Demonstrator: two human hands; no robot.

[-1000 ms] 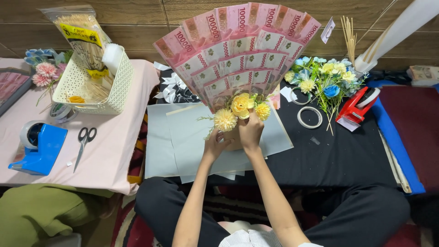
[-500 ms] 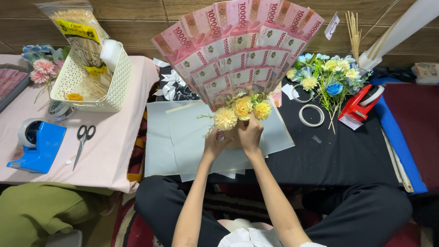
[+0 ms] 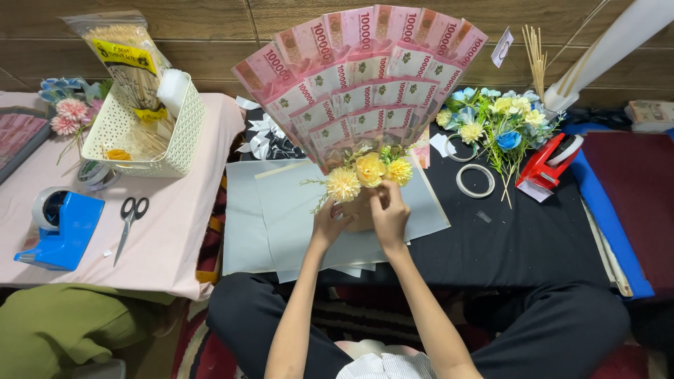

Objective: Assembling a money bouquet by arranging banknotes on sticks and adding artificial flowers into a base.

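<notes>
My left hand and right hand are both closed around the base of a fan of pink banknotes, which rises straight above my knuckles. Three yellow flowers sit just above my fingertips, already fixed at the fan's foot. The notes look fully layered; wrapping seems left, judging by the grey paper sheets lying under my hands. Beyond my right hand lie tape rings and blue and yellow flowers; well past my left, scissors.

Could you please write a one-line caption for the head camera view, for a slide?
Both hands, left hand and right hand, hold a fan-shaped banknote bouquet with yellow flowers above grey paper sheets.
</notes>
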